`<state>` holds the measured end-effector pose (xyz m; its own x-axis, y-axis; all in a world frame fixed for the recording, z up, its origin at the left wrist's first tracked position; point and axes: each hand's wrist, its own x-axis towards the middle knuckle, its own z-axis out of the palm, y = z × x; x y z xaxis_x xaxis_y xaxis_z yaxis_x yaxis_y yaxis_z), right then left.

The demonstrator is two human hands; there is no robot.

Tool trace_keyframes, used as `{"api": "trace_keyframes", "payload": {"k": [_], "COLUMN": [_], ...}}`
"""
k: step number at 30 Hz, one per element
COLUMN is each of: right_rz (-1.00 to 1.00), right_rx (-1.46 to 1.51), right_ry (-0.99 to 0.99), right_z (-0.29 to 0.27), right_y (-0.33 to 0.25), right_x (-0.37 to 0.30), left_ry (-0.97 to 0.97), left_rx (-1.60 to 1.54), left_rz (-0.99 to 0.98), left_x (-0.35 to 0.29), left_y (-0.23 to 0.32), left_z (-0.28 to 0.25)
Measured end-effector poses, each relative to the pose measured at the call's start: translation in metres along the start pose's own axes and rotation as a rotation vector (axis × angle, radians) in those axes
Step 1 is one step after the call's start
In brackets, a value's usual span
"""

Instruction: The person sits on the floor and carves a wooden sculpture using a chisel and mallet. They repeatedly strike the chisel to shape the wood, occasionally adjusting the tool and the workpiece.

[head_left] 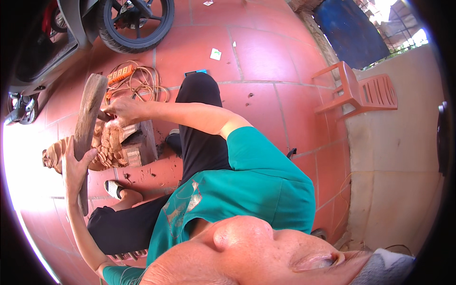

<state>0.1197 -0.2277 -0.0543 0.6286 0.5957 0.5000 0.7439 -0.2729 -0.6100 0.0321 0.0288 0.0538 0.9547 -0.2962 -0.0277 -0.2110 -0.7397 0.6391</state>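
My left hand (76, 167) is closed around the lower part of a long weathered wooden bar (88, 111), with the thumb across its near side. The bar stands up at a slight tilt. Beside its upper half, my right hand (124, 111) is closed on a short dark brown rod (103, 115) that meets the bar; whether it is a tool's handle I cannot tell. Below and behind both hands lies a carved brown wooden sculpture (110, 148) with rounded, detailed shapes and a blocky base. The bar and my hands hide part of it.
An orange power strip (120, 74) with a coiled cord lies beyond my right hand. A motorbike (137, 23) stands at the upper left. Wood chips (149, 173) lie on the red tiled floor (261, 114). A red plastic chair (354, 92) is near the wall.
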Motion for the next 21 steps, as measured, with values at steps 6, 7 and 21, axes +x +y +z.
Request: {"api": "trace_keyframes", "payload": {"k": [6,7,21], "right_rz": [-0.049,-0.052,-0.016], "right_rx": [0.055,0.053,-0.026], "right_ry": [0.032,0.034,0.025], "right_z": [0.006,0.005,0.014], "right_y": [0.001,0.000,0.003], "right_x": [0.004,0.003,0.004], "left_ry": [0.077,0.010,-0.008], "left_rx": [0.058,-0.046,-0.023], "left_rz": [0.002,-0.019,-0.056], "left_x": [0.000,-0.003,-0.008], "left_y": [-0.021,-0.003,-0.004], "left_z": [0.003,0.000,-0.004]}}
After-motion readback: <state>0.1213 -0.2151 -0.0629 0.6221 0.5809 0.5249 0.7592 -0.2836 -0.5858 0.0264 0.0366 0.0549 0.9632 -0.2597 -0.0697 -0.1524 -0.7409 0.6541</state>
